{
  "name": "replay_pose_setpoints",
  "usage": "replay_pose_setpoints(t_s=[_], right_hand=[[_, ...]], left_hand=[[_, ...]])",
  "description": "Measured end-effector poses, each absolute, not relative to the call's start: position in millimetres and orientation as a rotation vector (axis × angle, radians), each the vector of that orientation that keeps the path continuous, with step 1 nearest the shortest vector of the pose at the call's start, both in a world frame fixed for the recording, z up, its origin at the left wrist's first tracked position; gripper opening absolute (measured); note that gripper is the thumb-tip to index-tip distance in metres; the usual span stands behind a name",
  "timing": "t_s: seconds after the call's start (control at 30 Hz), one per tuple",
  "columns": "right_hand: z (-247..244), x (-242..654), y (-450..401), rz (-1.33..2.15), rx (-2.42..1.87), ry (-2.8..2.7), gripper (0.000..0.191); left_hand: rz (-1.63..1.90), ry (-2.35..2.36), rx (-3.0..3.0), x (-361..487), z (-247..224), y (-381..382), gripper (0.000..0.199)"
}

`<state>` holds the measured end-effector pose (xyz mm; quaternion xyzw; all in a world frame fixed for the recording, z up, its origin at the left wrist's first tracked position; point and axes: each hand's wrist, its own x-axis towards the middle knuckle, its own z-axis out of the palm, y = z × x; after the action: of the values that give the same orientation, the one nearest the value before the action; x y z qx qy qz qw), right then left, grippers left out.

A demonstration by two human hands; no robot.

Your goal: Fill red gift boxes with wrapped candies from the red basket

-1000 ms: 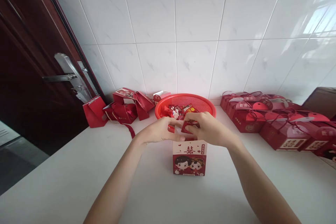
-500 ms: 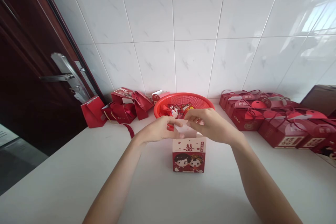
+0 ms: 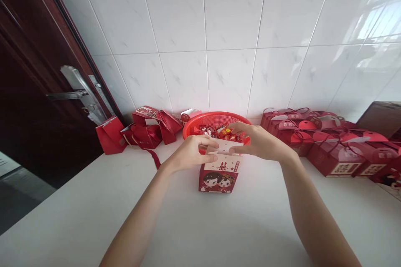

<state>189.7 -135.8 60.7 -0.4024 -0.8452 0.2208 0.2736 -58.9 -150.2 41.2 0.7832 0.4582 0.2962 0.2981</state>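
A red and white cardboard gift box (image 3: 218, 179) stands on the white table, printed with a cartoon couple and a double-happiness character. Its upper panels lean inward, and the top is partly open. My left hand (image 3: 192, 151) holds the upper left side, thumb by the front panel and fingers by the rear one. My right hand (image 3: 258, 142) is at the upper right, thumb near the panel's edge and fingers apart and curved. Behind the box, a red plastic basket (image 3: 219, 116) holds wrapped sweets (image 3: 224, 131), partly covered by my hands.
Several closed red gift boxes (image 3: 333, 160) with cords stand at the right along the tiled wall. Red boxes and bags (image 3: 109, 135) and a ribbon (image 3: 154, 158) lie at the back left. A dark door (image 3: 34, 104) with a metal handle is beyond the table's left edge.
The box has shifted slightly left and up in view and looks tilted, its upper panels drawn closer together. My right hand's fingers have spread and moved slightly right.
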Motion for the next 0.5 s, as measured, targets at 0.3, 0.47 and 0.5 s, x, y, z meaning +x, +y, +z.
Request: replay_pose_setpoints(t_s=[0.3,0.47,0.5], right_hand=[[58.8,200.2,-129.9,1.022,-0.759,-2.193,0.060],[29.9,198.1,-138.1,1.256,-0.653,-1.905,0.040],[22.4,199.7,-141.1,1.257,-0.674,-1.864,0.037]], left_hand=[[1.285,1.102,1.926,-57.5,40.4,-146.3,0.034],[1.280,1.019,1.862,-50.1,34.8,-147.7,0.055],[1.255,0.996,1.863,-46.5,32.2,-147.7,0.055]])
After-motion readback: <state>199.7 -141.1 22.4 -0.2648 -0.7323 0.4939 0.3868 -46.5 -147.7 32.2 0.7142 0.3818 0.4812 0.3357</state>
